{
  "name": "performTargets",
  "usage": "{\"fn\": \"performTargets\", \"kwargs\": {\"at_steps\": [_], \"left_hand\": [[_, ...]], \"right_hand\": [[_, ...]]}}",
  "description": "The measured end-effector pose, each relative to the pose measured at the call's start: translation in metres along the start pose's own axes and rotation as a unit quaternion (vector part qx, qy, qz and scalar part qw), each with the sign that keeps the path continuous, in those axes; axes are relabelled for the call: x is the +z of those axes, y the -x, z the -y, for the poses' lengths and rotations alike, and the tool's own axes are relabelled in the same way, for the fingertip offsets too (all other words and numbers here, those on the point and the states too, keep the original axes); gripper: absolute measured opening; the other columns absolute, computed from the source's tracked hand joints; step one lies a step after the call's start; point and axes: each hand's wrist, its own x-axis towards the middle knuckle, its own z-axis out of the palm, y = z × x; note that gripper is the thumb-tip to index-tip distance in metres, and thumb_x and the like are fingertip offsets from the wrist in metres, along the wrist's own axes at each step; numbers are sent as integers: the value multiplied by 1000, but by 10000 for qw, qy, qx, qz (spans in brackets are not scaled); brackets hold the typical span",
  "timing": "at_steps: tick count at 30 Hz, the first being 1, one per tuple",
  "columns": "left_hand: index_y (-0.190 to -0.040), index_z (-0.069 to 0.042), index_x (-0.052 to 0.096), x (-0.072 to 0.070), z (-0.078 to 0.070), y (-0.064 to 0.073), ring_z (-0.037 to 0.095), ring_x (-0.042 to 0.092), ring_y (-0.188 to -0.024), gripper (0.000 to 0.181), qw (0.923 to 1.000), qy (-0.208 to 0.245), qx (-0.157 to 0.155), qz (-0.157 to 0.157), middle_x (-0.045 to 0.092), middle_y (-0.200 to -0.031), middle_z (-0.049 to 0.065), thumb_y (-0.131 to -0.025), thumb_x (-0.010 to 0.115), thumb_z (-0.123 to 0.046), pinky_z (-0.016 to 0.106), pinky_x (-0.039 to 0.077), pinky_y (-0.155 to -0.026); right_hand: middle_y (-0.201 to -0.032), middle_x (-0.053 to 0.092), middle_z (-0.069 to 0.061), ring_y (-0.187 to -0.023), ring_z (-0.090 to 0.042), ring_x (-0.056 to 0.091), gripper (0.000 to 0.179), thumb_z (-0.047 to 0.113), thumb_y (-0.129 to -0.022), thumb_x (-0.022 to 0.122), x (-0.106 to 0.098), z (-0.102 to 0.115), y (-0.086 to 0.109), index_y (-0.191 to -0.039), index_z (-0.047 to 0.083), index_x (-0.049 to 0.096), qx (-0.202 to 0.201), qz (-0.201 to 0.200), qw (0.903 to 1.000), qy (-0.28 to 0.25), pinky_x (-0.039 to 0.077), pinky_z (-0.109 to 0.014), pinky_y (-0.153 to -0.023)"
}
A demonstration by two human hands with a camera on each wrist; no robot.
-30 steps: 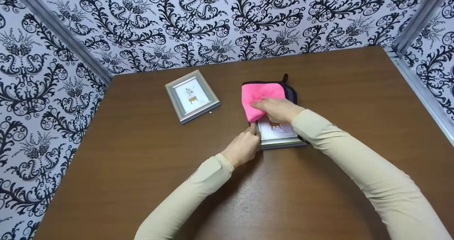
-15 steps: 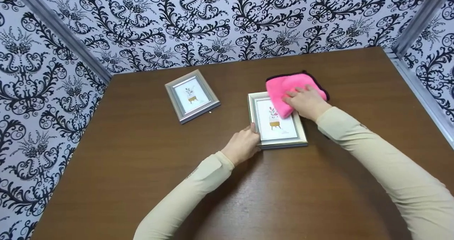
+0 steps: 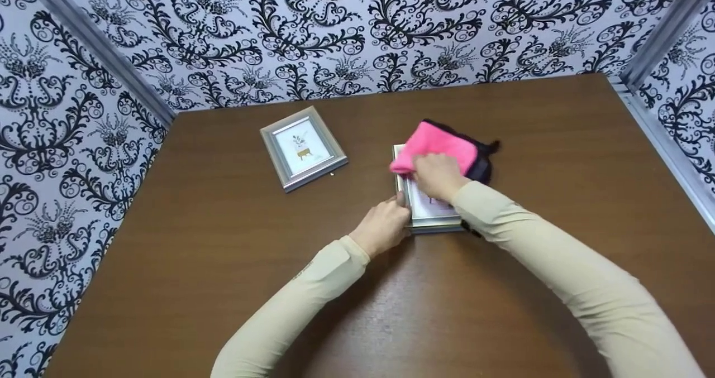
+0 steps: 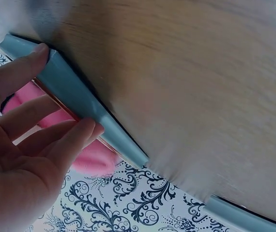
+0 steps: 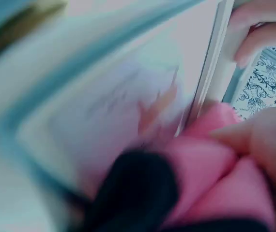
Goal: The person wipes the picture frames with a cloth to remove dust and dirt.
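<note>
A picture frame (image 3: 438,221) lies flat on the brown table, right of centre in the head view. My left hand (image 3: 382,225) holds its near left corner, thumb and fingertips against the teal side (image 4: 75,92) in the left wrist view. My right hand (image 3: 438,175) grips a pink cloth (image 3: 438,142) with dark edging and presses it on the upper part of the frame. Folds of the cloth (image 5: 201,164) bunch under the right thumb in the right wrist view. Cloth and hand hide much of the picture; part of its print (image 5: 152,111) shows, blurred.
A second, similar picture frame (image 3: 304,149) with a plant print lies tilted on the table (image 3: 223,244), to the left. A tiny pale speck (image 3: 332,173) sits near its corner. Patterned wall panels (image 3: 346,43) with metal edge strips enclose the back and sides.
The cloth and my right hand swept right to the frame's upper right corner, then back left across the picture. My left hand stays at the same corner.
</note>
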Motion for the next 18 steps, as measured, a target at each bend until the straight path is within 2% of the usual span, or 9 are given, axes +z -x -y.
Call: {"fn": "performTargets", "kwargs": {"at_steps": [2, 4, 6, 9, 13, 18], "left_hand": [[-82, -4, 69, 0, 0, 0, 28, 67, -78, 17, 10000, -11, 15, -57, 65, -81, 9, -77, 80, -15, 36, 56, -63], [-82, -4, 70, 0, 0, 0, 28, 67, -77, 17, 9999, -48, 26, -85, 65, -80, 8, -77, 80, -16, 36, 56, -64], [-83, -4, 70, -1, 0, 0, 28, 67, -77, 16, 9999, -86, -3, -62, 66, -81, 9, -77, 80, -16, 36, 56, -64], [-84, -4, 71, -1, -1, 0, 28, 66, -77, 17, 9998, -197, -39, -28, 66, -84, 9, -77, 80, -17, 35, 56, -65], [-89, -3, 71, -1, -3, -1, 28, 67, -79, 20, 9997, -211, -84, 4, 67, -89, 11, -78, 80, -18, 35, 57, -66], [-85, -6, 71, -1, -4, -1, 28, 67, -81, 17, 9996, -234, -177, 44, 67, -89, 10, -78, 79, -20, 37, 57, -62]], "right_hand": [[-85, 64, -21, -81, -39, 63, 20, 9, -90, 57, 2, 2, -3, -106, -4, 60, -345, -46, 9986, -390, 51, -51, -71], [-102, 65, -23, -96, -39, 63, 31, 9, -93, 55, 4, 0, -4, -122, -3, 58, -760, -18, 9945, -718, 49, -51, -84], [-122, 60, -23, -114, -38, 56, 42, 8, -94, 54, 4, -6, -3, -134, -1, 52, -1132, 99, 9888, -963, 42, -50, -98], [-140, 48, -19, -131, -37, 41, 49, 2, -92, 53, 2, -18, 0, -140, 1, 47, -1603, 391, 9796, -1144, 30, -49, -109], [-141, 48, -15, -134, -37, 37, 52, -6, -87, 53, -4, -36, 7, -138, 4, 52, -1989, 717, 9727, -952, 28, -50, -109], [-137, 53, -14, -131, -40, 40, 49, -9, -84, 57, -16, -55, 19, -130, 5, 60, -2090, 782, 9748, -6, 29, -53, -108]]}}
